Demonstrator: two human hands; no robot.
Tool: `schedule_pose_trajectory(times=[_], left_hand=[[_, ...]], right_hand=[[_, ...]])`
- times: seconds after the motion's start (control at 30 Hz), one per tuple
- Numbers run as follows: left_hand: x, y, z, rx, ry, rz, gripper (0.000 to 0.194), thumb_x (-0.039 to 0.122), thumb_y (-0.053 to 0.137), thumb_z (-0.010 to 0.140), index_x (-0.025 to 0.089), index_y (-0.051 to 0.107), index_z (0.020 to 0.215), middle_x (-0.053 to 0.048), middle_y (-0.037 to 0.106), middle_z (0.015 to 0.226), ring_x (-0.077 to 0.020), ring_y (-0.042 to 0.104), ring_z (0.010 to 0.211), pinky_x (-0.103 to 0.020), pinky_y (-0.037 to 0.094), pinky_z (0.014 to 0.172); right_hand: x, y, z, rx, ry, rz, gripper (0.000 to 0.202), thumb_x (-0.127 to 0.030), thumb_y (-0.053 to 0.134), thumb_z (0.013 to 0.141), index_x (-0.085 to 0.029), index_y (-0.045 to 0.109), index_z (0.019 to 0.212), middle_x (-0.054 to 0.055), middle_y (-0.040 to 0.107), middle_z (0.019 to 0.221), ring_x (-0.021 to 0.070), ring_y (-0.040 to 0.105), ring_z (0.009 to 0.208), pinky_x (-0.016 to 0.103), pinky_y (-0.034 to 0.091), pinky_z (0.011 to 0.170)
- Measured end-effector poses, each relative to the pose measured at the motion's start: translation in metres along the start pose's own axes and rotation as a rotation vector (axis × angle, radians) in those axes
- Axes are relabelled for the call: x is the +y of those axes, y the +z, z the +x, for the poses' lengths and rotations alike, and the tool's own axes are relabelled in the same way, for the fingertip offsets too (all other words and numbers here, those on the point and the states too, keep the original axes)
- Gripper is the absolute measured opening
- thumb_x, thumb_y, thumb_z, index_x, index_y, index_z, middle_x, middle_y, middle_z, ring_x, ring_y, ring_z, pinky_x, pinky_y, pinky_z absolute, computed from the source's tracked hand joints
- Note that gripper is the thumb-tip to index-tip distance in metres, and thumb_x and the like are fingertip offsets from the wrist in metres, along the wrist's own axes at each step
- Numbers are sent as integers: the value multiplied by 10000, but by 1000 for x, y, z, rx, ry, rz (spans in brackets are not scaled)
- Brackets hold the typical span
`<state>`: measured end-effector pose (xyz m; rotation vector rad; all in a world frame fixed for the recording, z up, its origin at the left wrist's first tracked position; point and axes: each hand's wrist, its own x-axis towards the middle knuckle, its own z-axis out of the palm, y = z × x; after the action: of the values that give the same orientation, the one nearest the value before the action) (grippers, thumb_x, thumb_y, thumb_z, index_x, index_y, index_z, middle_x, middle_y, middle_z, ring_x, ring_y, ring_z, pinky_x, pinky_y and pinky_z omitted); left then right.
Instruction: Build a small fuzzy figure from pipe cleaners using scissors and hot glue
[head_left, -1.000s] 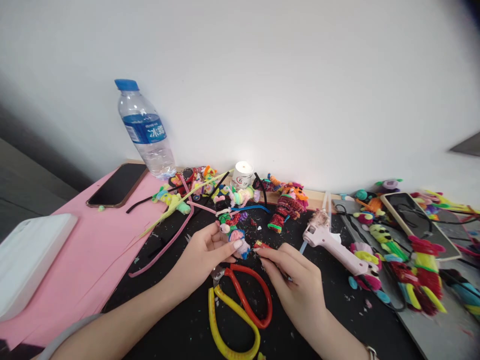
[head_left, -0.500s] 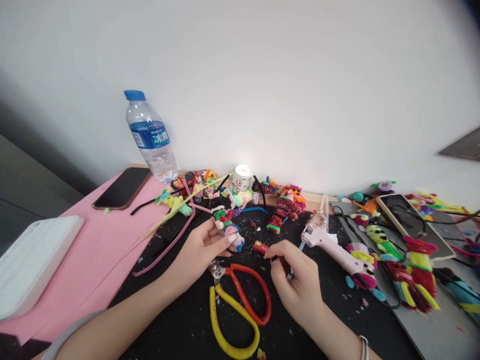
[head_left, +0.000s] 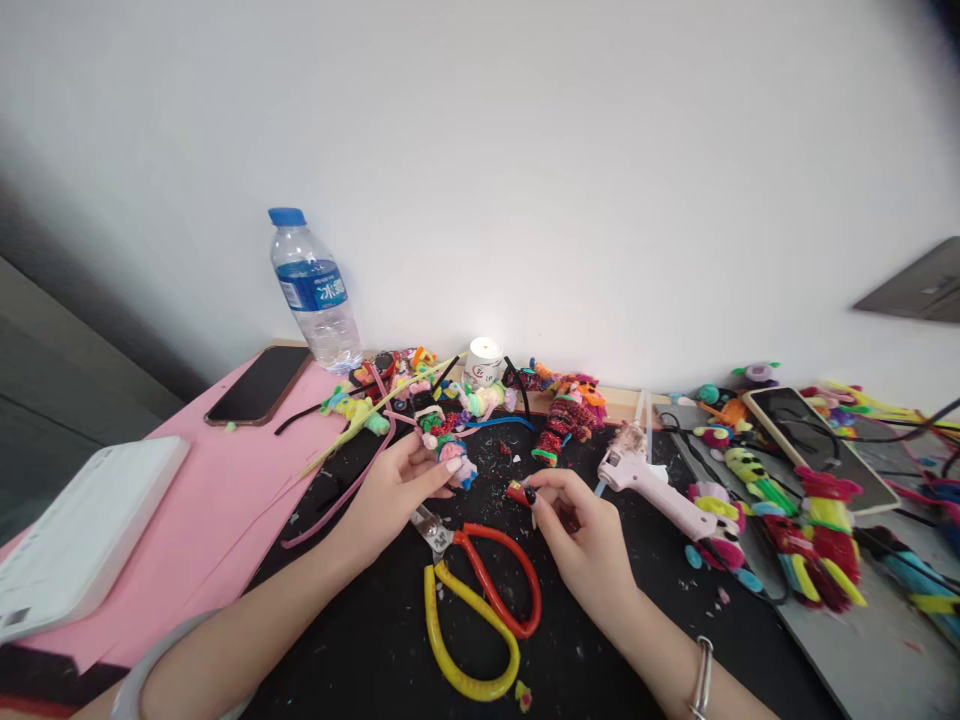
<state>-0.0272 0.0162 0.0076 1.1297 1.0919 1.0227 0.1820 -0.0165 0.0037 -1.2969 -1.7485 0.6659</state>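
Observation:
My left hand [head_left: 405,490] is closed round a small pipe-cleaner figure [head_left: 456,460], pink and blue at its lower end and red and green farther up. The fingers hide part of it. Between the thumb and fingers of my right hand [head_left: 581,520] is a small red lighter [head_left: 517,491], its metal end pointing left towards the figure; no flame shows. Below and between both hands lie scissors [head_left: 487,610] with one red and one yellow handle, their blades partly under my left hand. A pale pink glue gun [head_left: 660,485] lies right of my right hand.
At the back stand a water bottle [head_left: 319,300] and an upturned paper cup [head_left: 484,362]. A dark phone [head_left: 259,384] and a white box [head_left: 90,525] lie on pink paper [head_left: 217,490]. Several fuzzy figures [head_left: 829,530] and another phone [head_left: 821,450] are at right.
My left hand has drawn slightly left with the figure. My right thumb has moved onto the lighter's metal end. The whole view has shifted a little.

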Motion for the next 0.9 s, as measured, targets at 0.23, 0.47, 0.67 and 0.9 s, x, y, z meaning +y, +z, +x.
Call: schedule_pose_trajectory(times=[0.23, 0.47, 0.67, 0.9], left_hand=[[-3, -3, 2, -14, 69, 117, 213, 341, 633, 790, 164, 566, 887, -42, 655, 909, -190, 632, 883, -247, 516, 677], [-5, -1, 1, -76, 148, 192, 251, 322, 629, 789, 168, 566, 977, -52, 664, 985, -205, 625, 951, -309, 511, 817], [-4, 1, -1, -100, 149, 345, 262, 327, 614, 796, 161, 575, 995, -59, 670, 969, -213, 647, 910, -324, 521, 806], [-4, 4, 0, -140, 210, 457, 233, 261, 601, 800, 171, 570, 1012, -42, 672, 944, -197, 637, 881, -301, 496, 804]], right_hand=[[-1, -4, 0, 6, -6, -43, 134, -119, 434, 779, -171, 550, 736, -60, 417, 507, 88, 385, 419, 197, 300, 423], [-2, -9, 2, 16, -55, -80, 144, -110, 409, 754, -173, 509, 671, -55, 386, 521, 86, 357, 446, 202, 277, 445], [0, -7, 1, 9, -75, -109, 148, -95, 392, 739, -178, 485, 659, -62, 343, 517, 84, 337, 448, 206, 266, 461], [3, -5, 1, -6, -63, -110, 179, -93, 383, 765, -185, 440, 622, -63, 313, 526, 86, 339, 465, 209, 259, 474]])
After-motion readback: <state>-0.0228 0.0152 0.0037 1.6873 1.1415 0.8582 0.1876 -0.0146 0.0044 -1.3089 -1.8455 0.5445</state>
